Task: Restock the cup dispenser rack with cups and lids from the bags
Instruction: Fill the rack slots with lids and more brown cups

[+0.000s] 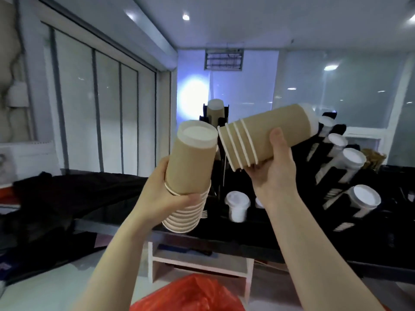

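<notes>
My left hand grips a stack of brown paper cups, held upside down with the white bottom facing up. My right hand grips a second brown cup stack, held nearly level with its rims pointing left and almost meeting the first stack. Behind both stands the black cup dispenser rack, with a brown cup stack in its top slot. Angled slots on the right hold white lidded stacks. A white lid stack sits low in the rack.
A red plastic bag lies at the bottom edge below my arms. The rack stands on a black counter. A white shelf unit sits under it. Dark cloth covers the surface at left. Glass panels line the left wall.
</notes>
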`<state>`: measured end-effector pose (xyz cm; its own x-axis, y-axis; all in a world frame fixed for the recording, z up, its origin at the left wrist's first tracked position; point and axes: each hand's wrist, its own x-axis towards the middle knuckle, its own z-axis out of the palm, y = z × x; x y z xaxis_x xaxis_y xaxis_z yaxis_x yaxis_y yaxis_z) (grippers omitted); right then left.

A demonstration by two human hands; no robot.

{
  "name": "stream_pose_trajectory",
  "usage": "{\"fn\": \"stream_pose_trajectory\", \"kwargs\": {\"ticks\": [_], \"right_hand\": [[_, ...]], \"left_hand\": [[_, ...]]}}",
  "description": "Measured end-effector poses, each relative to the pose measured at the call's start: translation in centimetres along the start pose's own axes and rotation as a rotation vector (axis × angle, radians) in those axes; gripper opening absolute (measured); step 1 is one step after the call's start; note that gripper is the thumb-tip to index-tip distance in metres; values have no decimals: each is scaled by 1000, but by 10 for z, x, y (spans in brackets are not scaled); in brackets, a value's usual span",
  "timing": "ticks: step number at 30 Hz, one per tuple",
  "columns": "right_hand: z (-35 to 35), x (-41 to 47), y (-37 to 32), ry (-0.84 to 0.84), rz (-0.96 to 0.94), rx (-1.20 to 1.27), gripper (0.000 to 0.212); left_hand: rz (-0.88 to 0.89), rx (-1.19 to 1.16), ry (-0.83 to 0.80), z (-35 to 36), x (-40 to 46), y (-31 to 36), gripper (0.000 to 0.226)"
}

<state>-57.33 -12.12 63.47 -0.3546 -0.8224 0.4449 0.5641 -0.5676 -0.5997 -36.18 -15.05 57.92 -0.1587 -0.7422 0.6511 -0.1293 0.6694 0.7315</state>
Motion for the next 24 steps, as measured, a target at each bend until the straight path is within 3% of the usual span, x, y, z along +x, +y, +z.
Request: {"fn": "stream_pose_trajectory", "kwargs": {"ticks": [3,8,16,24], "right_hand": [[26,15,7,-40,12,48,59],[63,44,17,-34,-33,58,38],[95,107,24,6,-243,-246,53],[79,182,28,96,-356,-402,59]], "left_hand": [[33,-54,28,-21,20,11,75],[102,-182,69,-43,65,20,85],[217,-327,59,-51,154,3,80],[167,-425,13,-18,241,-27,79]]}}
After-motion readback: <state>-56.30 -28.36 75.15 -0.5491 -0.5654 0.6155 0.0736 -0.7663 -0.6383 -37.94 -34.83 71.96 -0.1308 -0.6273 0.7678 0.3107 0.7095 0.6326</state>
